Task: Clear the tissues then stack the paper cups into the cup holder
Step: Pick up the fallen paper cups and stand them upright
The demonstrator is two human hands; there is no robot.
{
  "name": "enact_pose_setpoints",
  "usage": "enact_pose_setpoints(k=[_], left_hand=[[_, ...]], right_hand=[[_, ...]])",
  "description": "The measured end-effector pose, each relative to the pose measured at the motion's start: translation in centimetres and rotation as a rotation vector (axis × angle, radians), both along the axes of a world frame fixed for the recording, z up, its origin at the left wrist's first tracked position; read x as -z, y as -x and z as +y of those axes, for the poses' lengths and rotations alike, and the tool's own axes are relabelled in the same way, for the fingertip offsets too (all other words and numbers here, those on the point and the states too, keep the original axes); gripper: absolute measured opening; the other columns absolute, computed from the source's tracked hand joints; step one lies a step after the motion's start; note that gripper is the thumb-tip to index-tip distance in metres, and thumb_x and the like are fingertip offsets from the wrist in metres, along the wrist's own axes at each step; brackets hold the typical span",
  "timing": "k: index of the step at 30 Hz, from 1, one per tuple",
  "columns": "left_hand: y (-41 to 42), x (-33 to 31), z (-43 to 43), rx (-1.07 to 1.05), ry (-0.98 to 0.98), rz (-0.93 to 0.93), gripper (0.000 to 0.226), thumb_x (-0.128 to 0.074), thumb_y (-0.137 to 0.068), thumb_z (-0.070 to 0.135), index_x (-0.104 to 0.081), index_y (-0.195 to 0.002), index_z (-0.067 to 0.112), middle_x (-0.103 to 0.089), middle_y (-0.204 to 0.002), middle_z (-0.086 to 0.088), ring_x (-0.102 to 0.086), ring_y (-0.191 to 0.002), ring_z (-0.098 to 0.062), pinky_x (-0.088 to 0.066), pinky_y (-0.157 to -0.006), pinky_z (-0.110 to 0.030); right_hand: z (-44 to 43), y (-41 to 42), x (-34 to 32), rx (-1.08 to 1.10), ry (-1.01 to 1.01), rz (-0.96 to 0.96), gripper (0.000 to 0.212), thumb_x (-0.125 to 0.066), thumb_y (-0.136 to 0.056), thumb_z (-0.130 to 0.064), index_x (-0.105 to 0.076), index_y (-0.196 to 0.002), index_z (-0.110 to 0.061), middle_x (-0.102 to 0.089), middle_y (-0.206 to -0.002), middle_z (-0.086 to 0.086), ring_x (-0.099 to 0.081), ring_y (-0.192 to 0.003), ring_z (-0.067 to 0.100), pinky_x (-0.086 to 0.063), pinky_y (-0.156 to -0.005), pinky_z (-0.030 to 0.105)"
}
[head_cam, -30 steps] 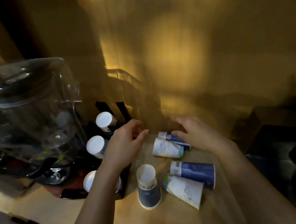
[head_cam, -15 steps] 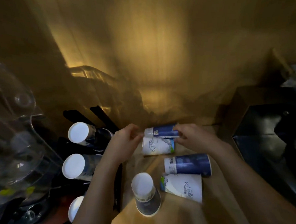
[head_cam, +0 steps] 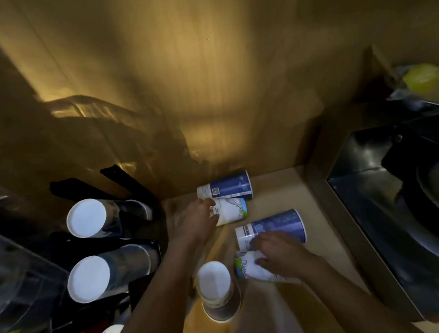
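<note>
Several paper cups lie on the wooden counter [head_cam: 278, 188]. A blue cup [head_cam: 227, 186] lies on its side against the wall. Just in front of it lies a white cup [head_cam: 232, 211], with my left hand [head_cam: 197, 222] curled around its narrow end. Nearer to me, a second blue cup [head_cam: 277, 224] and a second white cup [head_cam: 249, 270] lie side by side. My right hand [head_cam: 279, 253] rests across both of them, its grip unclear. An upside-down cup stack [head_cam: 217, 291] stands at the front. The black cup holder [head_cam: 141, 249] on the left holds stacks of cups [head_cam: 86, 218].
A steel sink [head_cam: 367, 184] borders the counter on the right, with a yellow item [head_cam: 425, 79] beyond it. A clear plastic container [head_cam: 8, 284] fills the far left. A wooden wall [head_cam: 209, 90] closes off the back.
Both hands let go of the back blue cup, which now lies by the wall. My left hand dropped to the white cup. My right hand moved nearer, onto the front pair.
</note>
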State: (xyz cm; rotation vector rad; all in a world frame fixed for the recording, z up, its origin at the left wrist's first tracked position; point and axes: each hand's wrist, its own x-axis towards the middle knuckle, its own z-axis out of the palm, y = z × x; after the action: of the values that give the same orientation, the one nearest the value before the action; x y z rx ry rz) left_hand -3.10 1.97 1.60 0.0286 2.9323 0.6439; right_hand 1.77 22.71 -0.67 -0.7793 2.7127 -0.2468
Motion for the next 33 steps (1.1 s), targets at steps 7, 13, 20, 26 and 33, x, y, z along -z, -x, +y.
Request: enact_pose_setpoints(k=[7, 13, 20, 26, 33], left_hand=[[1.5, 2.8, 0.1, 0.122, 0.296, -0.009, 0.047, -0.053, -0.087, 0.029, -0.042, -0.132, 0.020, -0.045, -0.138, -0.008, -0.041, -0.124, -0.027, -0.033, -0.099, -0.037], [2.6, 4.3, 0.3, 0.198, 0.482, 0.065, 0.058, -0.048, -0.088, 0.028, -0.027, -0.140, 0.016, -0.038, -0.143, -0.011, -0.036, -0.128, -0.029, -0.028, -0.103, -0.040], [3.3, 5.5, -0.5, 0.236, 0.694, 0.071, 0.066, -0.050, -0.088, 0.031, -0.020, -0.144, 0.011, -0.041, -0.141, -0.015, -0.037, -0.128, -0.032, -0.023, -0.110, -0.046], [2.7, 4.4, -0.8, 0.106, 0.659, 0.165, 0.051, -0.048, -0.086, 0.045, -0.043, -0.126, 0.014, -0.054, -0.124, -0.009, -0.047, -0.115, -0.028, -0.027, -0.106, -0.044], [1.6, -3.9, 0.8, -0.108, 0.358, 0.382, 0.070, -0.067, -0.064, 0.054, -0.050, -0.113, 0.007, -0.058, -0.110, -0.014, -0.051, -0.104, -0.032, -0.028, -0.100, -0.045]], right_hand=[[0.1, -1.3, 1.9, -0.027, -0.116, -0.007, 0.061, -0.060, -0.081, -0.037, -0.035, -0.132, -0.016, -0.044, -0.135, 0.011, -0.040, -0.119, 0.027, -0.028, -0.097, 0.038], [0.5, -2.2, 2.0, -0.041, -0.110, 0.000, 0.060, -0.056, -0.081, -0.037, -0.034, -0.132, -0.016, -0.046, -0.130, 0.011, -0.042, -0.114, 0.028, -0.028, -0.095, 0.040], [0.5, -1.7, 2.4, -0.053, -0.114, -0.052, 0.062, -0.065, -0.076, -0.034, -0.038, -0.128, -0.012, -0.046, -0.130, 0.013, -0.041, -0.116, 0.029, -0.027, -0.098, 0.041], [0.5, -1.5, 3.0, -0.072, -0.123, -0.037, 0.078, -0.065, -0.076, -0.036, -0.024, -0.138, -0.011, -0.045, -0.130, 0.017, -0.042, -0.113, 0.032, -0.027, -0.096, 0.043], [0.0, -0.8, 3.4, -0.062, -0.135, -0.047, 0.086, -0.063, -0.076, -0.040, -0.015, -0.142, -0.015, -0.041, -0.134, 0.017, -0.040, -0.114, 0.029, -0.026, -0.096, 0.040]])
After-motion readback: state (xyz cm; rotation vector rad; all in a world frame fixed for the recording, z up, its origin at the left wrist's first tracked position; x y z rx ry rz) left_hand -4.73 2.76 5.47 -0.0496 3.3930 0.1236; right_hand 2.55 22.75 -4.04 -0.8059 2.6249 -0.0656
